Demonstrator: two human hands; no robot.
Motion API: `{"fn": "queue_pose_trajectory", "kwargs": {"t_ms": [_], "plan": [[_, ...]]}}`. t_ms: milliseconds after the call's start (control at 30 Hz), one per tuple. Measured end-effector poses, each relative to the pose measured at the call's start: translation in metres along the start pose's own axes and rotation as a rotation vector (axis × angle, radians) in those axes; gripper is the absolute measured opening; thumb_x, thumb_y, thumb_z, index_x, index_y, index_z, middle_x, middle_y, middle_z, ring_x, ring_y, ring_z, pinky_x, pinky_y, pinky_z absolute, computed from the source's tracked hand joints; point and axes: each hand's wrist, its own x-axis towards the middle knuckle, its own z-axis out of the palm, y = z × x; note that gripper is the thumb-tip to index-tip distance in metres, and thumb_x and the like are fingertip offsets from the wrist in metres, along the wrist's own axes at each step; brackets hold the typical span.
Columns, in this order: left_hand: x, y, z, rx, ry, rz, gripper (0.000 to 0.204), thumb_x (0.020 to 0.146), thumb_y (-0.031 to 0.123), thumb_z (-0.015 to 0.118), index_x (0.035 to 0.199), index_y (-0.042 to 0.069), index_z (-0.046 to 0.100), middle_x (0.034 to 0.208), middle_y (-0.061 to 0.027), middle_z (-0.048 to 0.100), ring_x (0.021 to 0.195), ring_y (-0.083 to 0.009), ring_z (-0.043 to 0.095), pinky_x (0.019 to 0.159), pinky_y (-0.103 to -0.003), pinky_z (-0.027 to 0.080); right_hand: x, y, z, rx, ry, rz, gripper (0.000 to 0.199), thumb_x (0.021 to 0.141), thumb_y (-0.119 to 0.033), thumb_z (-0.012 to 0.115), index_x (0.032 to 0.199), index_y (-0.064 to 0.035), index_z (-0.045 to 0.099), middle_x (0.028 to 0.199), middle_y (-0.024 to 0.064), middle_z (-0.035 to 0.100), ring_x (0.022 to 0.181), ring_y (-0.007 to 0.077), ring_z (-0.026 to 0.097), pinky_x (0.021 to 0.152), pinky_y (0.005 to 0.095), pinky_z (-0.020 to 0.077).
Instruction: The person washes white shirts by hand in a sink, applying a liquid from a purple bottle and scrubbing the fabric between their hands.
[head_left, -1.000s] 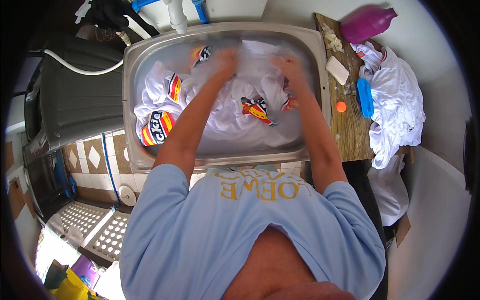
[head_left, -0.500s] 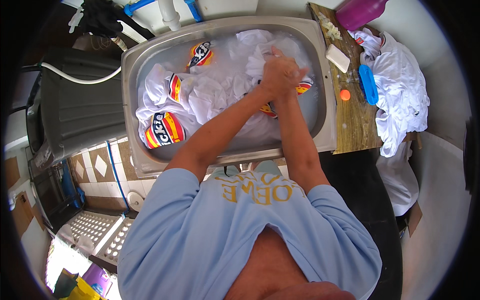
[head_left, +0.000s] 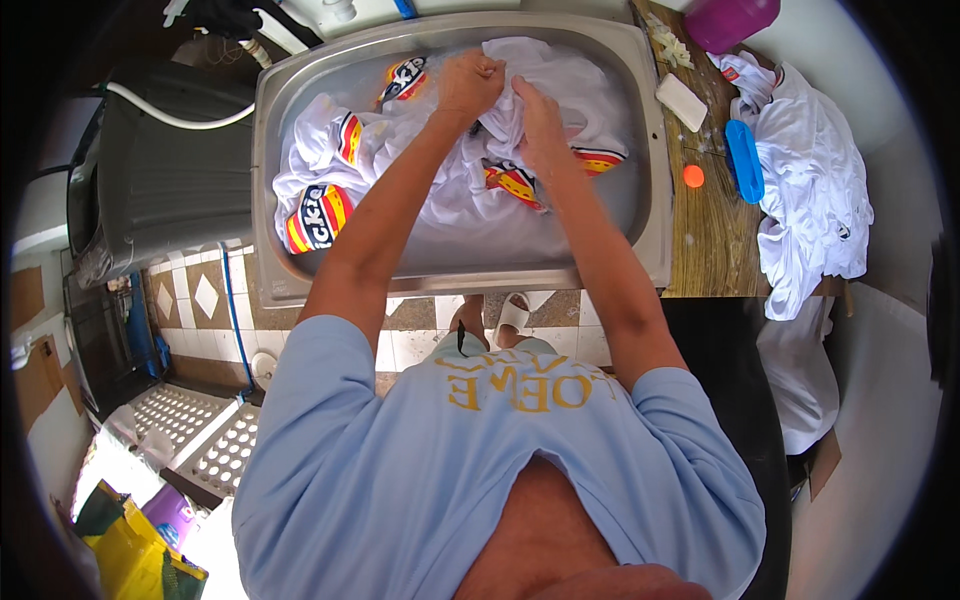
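A metal sink basin point(head_left: 655, 200) holds cloudy water and soaked white garments point(head_left: 420, 180) with red, yellow and black printed patches. My left hand point(head_left: 472, 84) is closed in a fist on the edge of a wet white garment point(head_left: 565, 75) near the far side of the basin. Just to its right, my right hand point(head_left: 541, 122) has its fingers curled round a fold of the same cloth, thumb side up. A stretch of the fabric runs between the two hands. The fingertips of both hands are partly hidden by the cloth and the hands themselves.
On the wooden board point(head_left: 700, 240) at the right lie a white soap bar point(head_left: 682, 102), an orange cap point(head_left: 693, 176), a blue brush point(head_left: 744, 162) and a pile of white clothes point(head_left: 815, 180). A purple container point(head_left: 732, 22) stands behind. A dark grey tub point(head_left: 175, 180) is left of the sink.
My hands, pressed together over the cloth at the right before, are now apart. The left has moved left and away from me, and garment fabric is raised between them. The view has tilted slightly.
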Motion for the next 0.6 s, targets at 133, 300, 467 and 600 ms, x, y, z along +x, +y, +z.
{"fn": "queue_pose_trajectory", "kwargs": {"t_ms": [133, 300, 467, 600], "plan": [[-0.008, -0.023, -0.062, 0.302, -0.223, 0.167, 0.027, 0.085, 0.028, 0.06, 0.088, 0.002, 0.064, 0.088, -0.0164, 0.063, 0.08, -0.0323, 0.06, 0.067, -0.036, 0.047, -0.023, -0.061, -0.037, -1.172, -0.358, -0.559, 0.033, 0.086, -0.032, 0.049, 0.093, -0.0022, 0.061, 0.086, 0.0183, 0.061, 0.084, 0.0325, 0.059, 0.079, 0.0388, 0.0442], [-0.003, 0.043, -0.158, -0.039, -0.444, -0.013, 0.015, 0.084, 0.022, 0.06, 0.083, 0.007, 0.064, 0.081, -0.0085, 0.066, 0.076, -0.0295, 0.062, 0.066, -0.04, 0.048, -0.082, -0.207, -0.03, -1.138, -0.588, -0.592, 0.034, 0.093, -0.029, 0.048, 0.105, -0.0004, 0.062, 0.099, 0.0081, 0.064, 0.09, 0.0162, 0.059, 0.083, 0.0291, 0.0444], [-0.058, 0.02, -0.164, -0.643, -0.18, -0.099, 0.008, 0.083, 0.01, 0.059, 0.086, 0.011, 0.067, 0.085, -0.0009, 0.067, 0.075, -0.0209, 0.063, 0.069, -0.034, 0.049, -0.029, -0.137, -0.057, -0.931, -0.718, -0.386, 0.018, 0.087, -0.02, 0.054, 0.095, -0.0074, 0.064, 0.095, 0.004, 0.063, 0.08, 0.0137, 0.058, 0.079, 0.033, 0.0447], [-0.118, 0.061, -0.222, 0.14, -0.22, 0.013, 0.019, 0.081, -0.004, 0.055, 0.09, 0.007, 0.066, 0.09, -0.0057, 0.066, 0.081, -0.014, 0.063, 0.074, -0.027, 0.05, -0.06, -0.115, -0.026, -1.201, -0.745, -0.399, 0.01, 0.076, 0.0, 0.049, 0.076, -0.0007, 0.058, 0.072, 0.0045, 0.057, 0.07, 0.0123, 0.057, 0.068, 0.0261, 0.0457]]}}
